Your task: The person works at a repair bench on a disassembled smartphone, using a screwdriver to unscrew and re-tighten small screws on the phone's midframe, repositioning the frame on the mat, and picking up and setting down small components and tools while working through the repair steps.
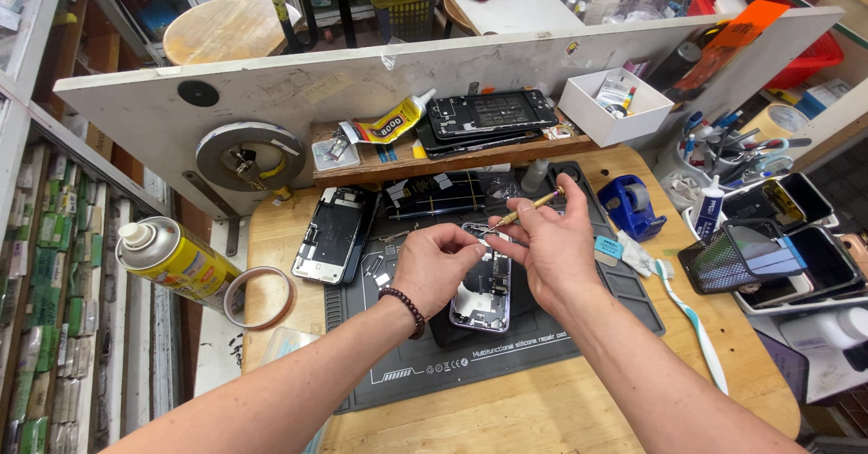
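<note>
An opened phone body (484,296), back cover off and silver insides showing, lies on a dark silicone repair mat (506,350). My left hand (434,269), a bead bracelet on its wrist, hovers over the phone's upper left with its fingertips pinched together near the top edge. My right hand (547,246) holds a slim brass-coloured screwdriver (529,207), its tip pointing left toward my left fingertips above the phone. Whether a small part sits between my left fingers cannot be made out.
Another opened phone frame (330,234) lies left on the mat. A yellow spray can (176,260) and tape roll (258,297) sit far left. Behind: a wooden shelf with a glue tube (389,127), stacked phone frames (488,115), a white box (615,106). Right: blue tape dispenser (630,205), toothbrush (692,318), mesh tray (737,255).
</note>
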Demonstrator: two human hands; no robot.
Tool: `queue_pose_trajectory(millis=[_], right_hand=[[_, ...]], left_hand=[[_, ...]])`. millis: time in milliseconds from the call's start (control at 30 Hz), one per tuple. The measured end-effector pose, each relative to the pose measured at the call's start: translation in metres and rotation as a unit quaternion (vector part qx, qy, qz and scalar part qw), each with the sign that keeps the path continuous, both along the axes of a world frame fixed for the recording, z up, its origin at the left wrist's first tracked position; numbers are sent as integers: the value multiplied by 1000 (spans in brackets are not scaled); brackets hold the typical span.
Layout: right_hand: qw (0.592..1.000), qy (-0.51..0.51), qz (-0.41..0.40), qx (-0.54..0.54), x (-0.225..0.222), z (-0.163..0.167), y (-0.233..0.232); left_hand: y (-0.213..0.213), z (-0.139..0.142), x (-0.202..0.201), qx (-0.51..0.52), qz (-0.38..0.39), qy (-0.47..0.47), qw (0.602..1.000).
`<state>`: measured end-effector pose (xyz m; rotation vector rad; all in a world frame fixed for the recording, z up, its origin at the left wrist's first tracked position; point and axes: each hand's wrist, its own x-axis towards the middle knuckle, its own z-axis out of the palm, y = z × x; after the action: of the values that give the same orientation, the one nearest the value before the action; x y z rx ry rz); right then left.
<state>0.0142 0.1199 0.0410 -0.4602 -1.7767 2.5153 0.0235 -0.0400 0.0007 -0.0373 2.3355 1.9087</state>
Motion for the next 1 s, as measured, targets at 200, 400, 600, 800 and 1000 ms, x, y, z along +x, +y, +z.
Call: queue_pose_trajectory(millis=[200, 400, 600, 800, 1000], right_hand=[[1000, -22, -10, 16, 4, 7, -10], [1000, -13, -9, 19, 4, 6, -11], [1000, -3, -4, 27, 5, 9, -11], [997, -2, 10, 70, 7, 17, -10], [997, -1, 20, 73, 8, 20, -9]], left_hand=[[-1, 0, 1, 3, 2, 10, 1000], [-2, 3, -1, -18, 10, 2, 1000], [0, 7, -2, -16, 10, -1, 1000], [2, 10, -1, -36, 15, -6, 999], [4, 14, 0, -48, 15, -14, 999]])
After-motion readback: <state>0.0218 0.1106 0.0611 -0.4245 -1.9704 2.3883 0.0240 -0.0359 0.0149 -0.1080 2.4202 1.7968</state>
